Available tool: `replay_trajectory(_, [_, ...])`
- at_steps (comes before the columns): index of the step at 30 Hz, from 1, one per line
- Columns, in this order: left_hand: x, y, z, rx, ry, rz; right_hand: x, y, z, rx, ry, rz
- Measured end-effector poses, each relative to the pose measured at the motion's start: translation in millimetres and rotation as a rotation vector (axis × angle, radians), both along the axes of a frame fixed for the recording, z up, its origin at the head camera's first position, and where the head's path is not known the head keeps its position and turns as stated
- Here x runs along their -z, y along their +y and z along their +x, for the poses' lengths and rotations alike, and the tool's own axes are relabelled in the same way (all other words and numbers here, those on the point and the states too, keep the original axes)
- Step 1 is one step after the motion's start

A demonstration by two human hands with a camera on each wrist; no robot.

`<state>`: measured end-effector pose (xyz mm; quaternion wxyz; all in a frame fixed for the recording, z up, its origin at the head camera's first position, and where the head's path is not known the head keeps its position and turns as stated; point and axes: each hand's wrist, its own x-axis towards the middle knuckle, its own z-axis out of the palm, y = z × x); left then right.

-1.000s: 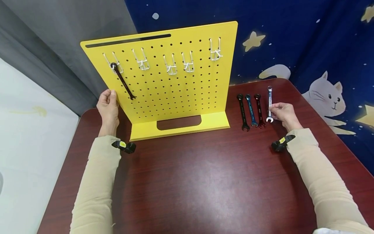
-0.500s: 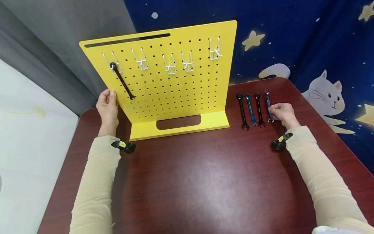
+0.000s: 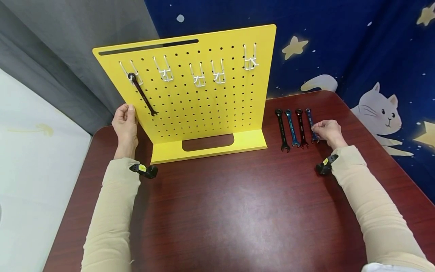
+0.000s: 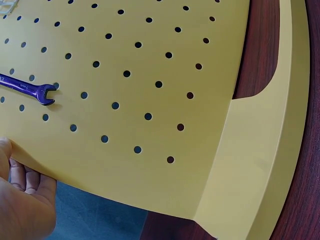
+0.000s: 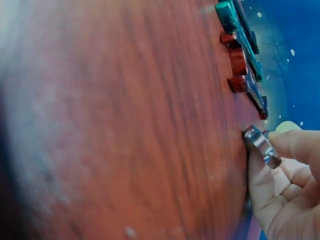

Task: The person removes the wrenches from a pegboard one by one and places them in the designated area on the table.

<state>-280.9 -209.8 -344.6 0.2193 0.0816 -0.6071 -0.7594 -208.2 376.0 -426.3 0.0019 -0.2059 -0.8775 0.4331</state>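
Pinched by the right hand (image 3: 327, 130), the rightmost wrench (image 3: 310, 124) lies on the table; one wrench (image 3: 142, 95) is hung, four hooks stay bare, while the pegboard (image 3: 204, 102) edge is gripped by the left hand (image 3: 125, 122).

Close over a dark red wooden tabletop (image 5: 125, 125), the right hand (image 5: 282, 185) pinches the open-jaw end of a silvery wrench (image 5: 261, 145) at the table's far edge. Just beyond it lie a red wrench (image 5: 239, 70) and a teal wrench (image 5: 234, 17), side by side.

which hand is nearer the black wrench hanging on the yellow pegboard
Left. The left hand grips the yellow pegboard edge beside the black wrench; the right hand is far right.
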Motion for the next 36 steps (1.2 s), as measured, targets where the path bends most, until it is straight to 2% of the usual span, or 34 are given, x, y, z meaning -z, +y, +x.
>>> replay_trajectory(9, [3.2,-1.8,-2.2,0.0,0.003,0.007,-3.8,-1.2,2.2,-0.041,-0.007,0.079])
replay_trajectory(15, [4.4,-2.5,-3.4,-0.014,-0.019,-0.027,-4.2,-2.4,1.5,-0.027,-0.004,0.172])
replay_trajectory(19, [3.9,-2.4,-3.2,-0.01,-0.018,-0.014,-4.1,-3.6,1.6,-0.006,-0.004,0.207])
replay_trajectory(27, [4.4,-3.0,-2.6,-0.005,-0.015,-0.014,-2.0,-1.8,0.1,0.016,-0.018,0.145])
replay_trajectory(36, [3.4,-1.8,-0.1,-0.001,-0.018,-0.019,-0.8,-1.0,1.2,0.012,-0.002,0.167])
